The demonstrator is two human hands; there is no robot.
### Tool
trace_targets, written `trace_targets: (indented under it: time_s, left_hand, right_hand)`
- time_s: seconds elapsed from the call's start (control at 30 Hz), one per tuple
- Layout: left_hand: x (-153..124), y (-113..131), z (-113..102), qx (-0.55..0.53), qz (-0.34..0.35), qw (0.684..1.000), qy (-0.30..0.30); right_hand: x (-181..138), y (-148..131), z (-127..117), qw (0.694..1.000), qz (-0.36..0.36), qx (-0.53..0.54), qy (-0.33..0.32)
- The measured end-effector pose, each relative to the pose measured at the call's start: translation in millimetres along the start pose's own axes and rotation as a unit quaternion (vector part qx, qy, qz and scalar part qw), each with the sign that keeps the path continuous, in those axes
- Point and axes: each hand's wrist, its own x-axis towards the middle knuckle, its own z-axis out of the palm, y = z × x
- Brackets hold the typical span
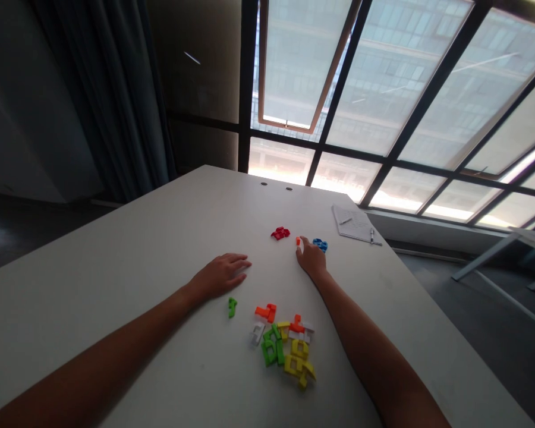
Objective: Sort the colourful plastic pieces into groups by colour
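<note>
My right hand (312, 259) reaches far across the white table (169, 238), its fingertips closed around a small orange plastic piece (298, 241). That piece is between a cluster of red pieces (280, 233) on the left and a group of blue pieces (320, 244), partly covered by my hand, on the right. My left hand (223, 274) rests on the tabletop with fingers stretched out, holding nothing. A lone green piece (232, 307) lies just below it. Nearer to me is a mixed pile of yellow pieces (299, 348), green pieces (270, 352), orange pieces (296, 324) and whitish pieces (257, 334).
Written paper sheets (352, 223) with a pen (372, 236) lie near the table's right edge. Two dark round grommets (289, 189) sit at the far end. Large windows stand beyond, a dark curtain (111, 95) hangs at left, and another table (530, 238) stands at right.
</note>
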Motion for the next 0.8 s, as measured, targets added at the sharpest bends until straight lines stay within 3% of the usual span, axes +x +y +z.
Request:
trace_targets:
  time_s: [0.47, 0.8]
  left_hand:
    - [-0.4, -1.3, 2.0, 0.004, 0.002, 1.000, -0.002]
    - [-0.3, -0.4, 0.7, 0.002, 0.002, 1.000, 0.011]
  right_hand:
    - [2.1, -2.4, -0.8, 0.999, -0.009, -0.035, -0.025]
    - [11.8, -8.9, -4.3, 0.997, 0.037, -0.032, -0.058]
